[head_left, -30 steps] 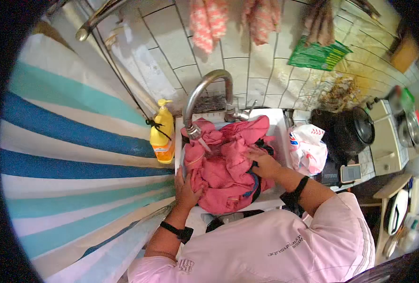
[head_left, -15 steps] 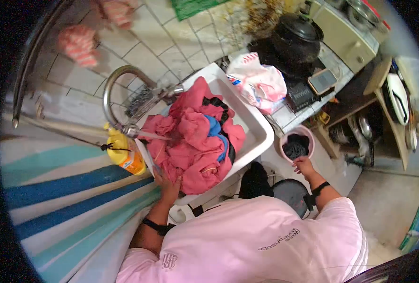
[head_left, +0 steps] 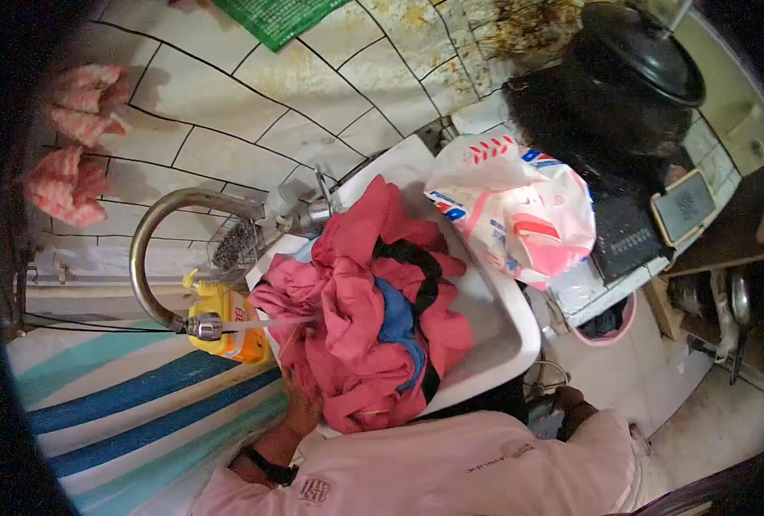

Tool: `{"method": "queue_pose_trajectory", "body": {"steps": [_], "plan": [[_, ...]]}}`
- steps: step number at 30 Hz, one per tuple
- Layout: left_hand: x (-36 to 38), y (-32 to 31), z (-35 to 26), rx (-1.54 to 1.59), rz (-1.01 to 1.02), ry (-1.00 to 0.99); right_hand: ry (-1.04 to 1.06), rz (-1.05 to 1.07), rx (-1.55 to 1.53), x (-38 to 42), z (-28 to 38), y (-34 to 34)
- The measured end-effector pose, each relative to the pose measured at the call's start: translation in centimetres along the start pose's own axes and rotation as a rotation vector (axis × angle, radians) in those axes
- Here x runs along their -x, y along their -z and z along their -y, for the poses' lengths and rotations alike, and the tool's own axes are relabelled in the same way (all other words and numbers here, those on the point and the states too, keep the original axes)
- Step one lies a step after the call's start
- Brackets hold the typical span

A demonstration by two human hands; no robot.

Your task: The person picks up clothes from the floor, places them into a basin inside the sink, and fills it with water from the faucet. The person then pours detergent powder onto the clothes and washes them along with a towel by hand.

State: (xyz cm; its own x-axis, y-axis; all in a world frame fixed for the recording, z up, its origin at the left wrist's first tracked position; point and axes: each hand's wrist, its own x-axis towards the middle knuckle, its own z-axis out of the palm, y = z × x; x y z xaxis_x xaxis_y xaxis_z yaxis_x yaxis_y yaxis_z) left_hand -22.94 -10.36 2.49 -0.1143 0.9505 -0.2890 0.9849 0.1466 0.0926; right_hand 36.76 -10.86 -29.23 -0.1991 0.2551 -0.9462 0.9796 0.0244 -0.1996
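The pink clothes (head_left: 348, 331) lie bunched in the sink (head_left: 524, 340), with a blue cloth (head_left: 393, 314) and a black one (head_left: 425, 271) tangled among them. The heap stands above the rim on the near left side, so a tug from the right could drag wet cloth over the edge. Water (head_left: 266, 324) from the tap (head_left: 145, 249) strikes the raised folds; it could deflect and splash outside. The left hand (head_left: 300, 402) is against the heap at that edge; its fingers are partly hidden, so whether they grip cloth I cannot tell. The right hand (head_left: 569, 397) is down beyond the sink, near a grey thing (head_left: 545, 421), too dark to show its grasp. With only the left hand by the heap, a heavy fold might slip and knock the bottle (head_left: 227, 325) close by.
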Motion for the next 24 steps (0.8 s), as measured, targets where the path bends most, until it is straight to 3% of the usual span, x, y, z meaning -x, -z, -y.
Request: {"method": "queue_pose_trajectory", "body": {"steps": [3,11,20,22,24], "plan": [[0.0,0.1,-0.1,-0.008,0.028,0.009,0.180,-0.016,-0.033,-6.4,-1.6,-6.0],[0.1,-0.2,-0.4,-0.025,0.034,0.016,0.050,0.020,-0.240,-10.2,0.1,-6.7],[0.4,-0.8,-0.5,-0.026,0.019,0.040,-0.054,-0.034,-0.459,-13.6,-3.8,-5.3],[0.1,-1.3,-0.4,-0.033,0.017,0.039,-0.011,-0.138,-0.553,-15.5,-7.4,-3.7],[-0.1,-1.7,-0.2,-0.049,0.003,0.028,0.508,-0.805,-0.272,-17.0,-11.9,-2.2]]}}
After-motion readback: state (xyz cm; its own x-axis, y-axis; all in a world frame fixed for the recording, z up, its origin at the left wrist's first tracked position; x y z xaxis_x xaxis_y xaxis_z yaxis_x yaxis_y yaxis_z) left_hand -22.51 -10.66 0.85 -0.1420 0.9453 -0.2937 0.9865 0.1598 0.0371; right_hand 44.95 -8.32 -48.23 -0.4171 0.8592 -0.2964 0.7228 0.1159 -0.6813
